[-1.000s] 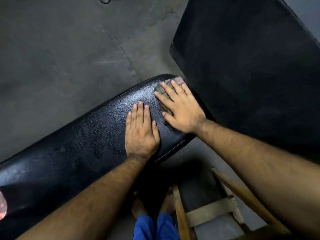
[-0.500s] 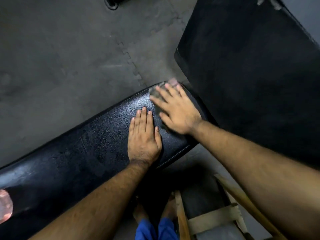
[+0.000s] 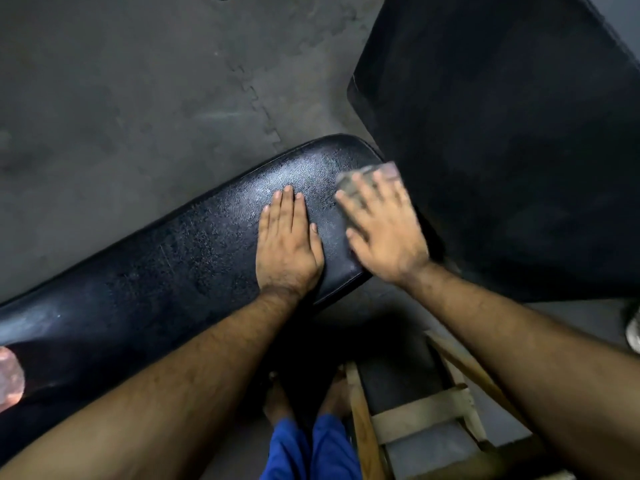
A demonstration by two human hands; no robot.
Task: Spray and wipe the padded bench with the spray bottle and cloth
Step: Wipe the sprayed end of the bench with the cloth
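Note:
The black padded bench (image 3: 166, 271) runs from the lower left up to the centre, its surface glossy and speckled. My left hand (image 3: 287, 244) lies flat on the pad, fingers together, holding nothing. My right hand (image 3: 384, 230) presses a greyish cloth (image 3: 360, 176) flat on the bench's far right end; only the cloth's edge shows past my fingertips, and the hand is blurred. No spray bottle can be made out.
A large black mat or pad (image 3: 502, 140) fills the upper right, close to the bench end. A wooden frame (image 3: 408, 420) stands at the bottom right beside my bare feet (image 3: 277, 396). Grey interlocking floor tiles (image 3: 121, 98) lie beyond the bench. A pinkish blurred object (image 3: 8, 379) sits at the left edge.
My right hand has slid the cloth to the right, toward the near right edge of the bench end. My left hand stays flat in place.

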